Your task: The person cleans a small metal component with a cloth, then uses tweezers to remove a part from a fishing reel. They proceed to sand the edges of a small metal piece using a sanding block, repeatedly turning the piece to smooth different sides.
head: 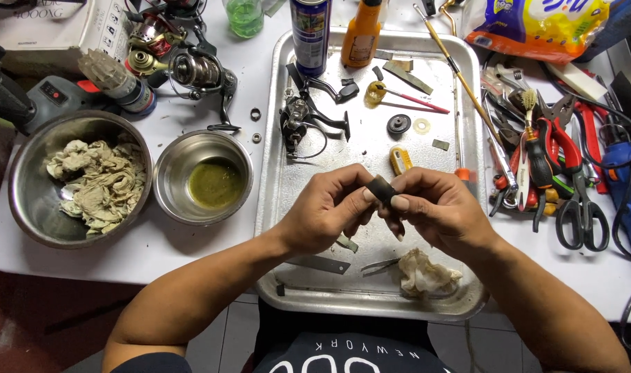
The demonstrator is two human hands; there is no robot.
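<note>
A: Dark metal, it seems: a small dark part [382, 188] is held between both hands, above the middle of the metal tray [281, 138]. How is it gripped?

B: It is pinched from two sides. The left hand [326, 211] is closed on it with thumb and forefinger, and the right hand [436, 211] is closed on its other end in the same way. What kind of part it is cannot be told; it is too small and half covered by the fingers.

A: What is to be minded for a good result?

B: The part should be kept over the tray, so that anything dropped is caught there and not lost on the floor. The pressure is better kept light and even, because a small oily piece is easily shot out of the fingertips.

A: Is something for wiping near?

B: Yes, a crumpled rag [426, 273] lies in the tray just below the right hand. A steel bowl with greenish liquid [212, 183] stands beside the tray on the left, and a larger bowl of used rags [88, 179] is further left.

A: And the rest of the mechanism?

B: An opened fishing reel body [302, 117] lies in the upper part of the tray, with a black round piece [398, 124] and a pale ring [422, 126] near it. These are better left undisturbed, so the order of the pieces is not mixed.
</note>
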